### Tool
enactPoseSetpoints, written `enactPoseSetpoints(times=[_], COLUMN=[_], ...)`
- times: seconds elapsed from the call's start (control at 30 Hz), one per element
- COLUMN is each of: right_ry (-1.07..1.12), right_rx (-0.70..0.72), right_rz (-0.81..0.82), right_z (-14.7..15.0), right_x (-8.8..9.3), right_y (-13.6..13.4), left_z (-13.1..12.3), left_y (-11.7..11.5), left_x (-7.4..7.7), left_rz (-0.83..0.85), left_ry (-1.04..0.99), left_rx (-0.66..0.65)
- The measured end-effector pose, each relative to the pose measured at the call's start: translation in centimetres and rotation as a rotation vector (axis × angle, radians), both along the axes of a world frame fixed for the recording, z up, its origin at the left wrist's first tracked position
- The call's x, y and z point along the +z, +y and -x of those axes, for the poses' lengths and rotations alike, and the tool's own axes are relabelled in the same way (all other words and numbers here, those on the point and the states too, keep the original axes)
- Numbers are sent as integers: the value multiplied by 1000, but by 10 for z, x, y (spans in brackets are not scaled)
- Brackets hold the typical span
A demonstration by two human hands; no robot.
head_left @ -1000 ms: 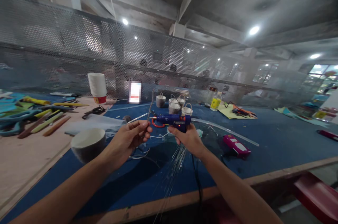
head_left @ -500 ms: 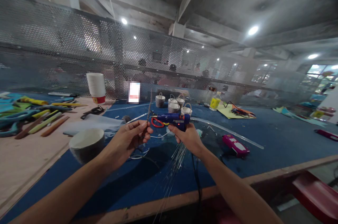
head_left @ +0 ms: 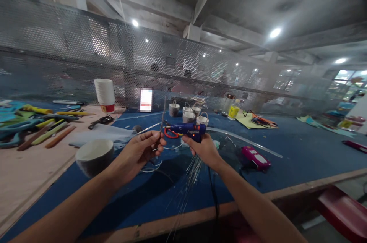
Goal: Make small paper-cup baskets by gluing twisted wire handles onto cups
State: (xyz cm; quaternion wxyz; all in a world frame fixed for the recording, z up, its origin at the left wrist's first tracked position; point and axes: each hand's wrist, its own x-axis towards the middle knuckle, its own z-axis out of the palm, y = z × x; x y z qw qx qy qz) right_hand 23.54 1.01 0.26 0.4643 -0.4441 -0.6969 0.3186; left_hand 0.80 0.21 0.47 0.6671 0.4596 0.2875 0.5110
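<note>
My left hand (head_left: 143, 151) pinches a thin brown, twig-like stem (head_left: 163, 115) that stands nearly upright. In my right hand (head_left: 205, 149) is a blue hot glue gun (head_left: 187, 128) with a small red light on its side. Its nozzle points left and meets, or nearly meets, the stem just above my left fingertips; I cannot tell whether they touch. A long clear glue stick (head_left: 246, 141) sticks out of the gun's back end. Behind the nozzle a red looped handle (head_left: 171, 133) shows. Thin wires (head_left: 193, 172) lie below the right hand.
Small pots with looped handles (head_left: 188, 115) stand behind the gun. A grey bowl (head_left: 94, 157) sits by my left forearm, near stacked paper cups (head_left: 104, 96) and several tools (head_left: 43, 124). To the right lie a magenta device (head_left: 256, 158) and a yellow-labelled bottle (head_left: 234, 109).
The far end of the glue stick has shifted slightly left, toward the gun. Both hands keep nearly the same place, with the nozzle still at the stem.
</note>
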Motion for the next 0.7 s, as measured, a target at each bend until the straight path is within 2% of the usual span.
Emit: enactPoseSetpoints(times=[0.43,0.7], right_ry=[16,-7], right_rx=[43,25], right_rz=[49,52], right_z=[4,3], right_x=[2,1], right_y=[-3,-2], left_z=[0,-3], left_y=[2,-3], left_x=[-4,1], left_rz=[33,43], left_ry=[-20,-11], left_rx=[-28,-45])
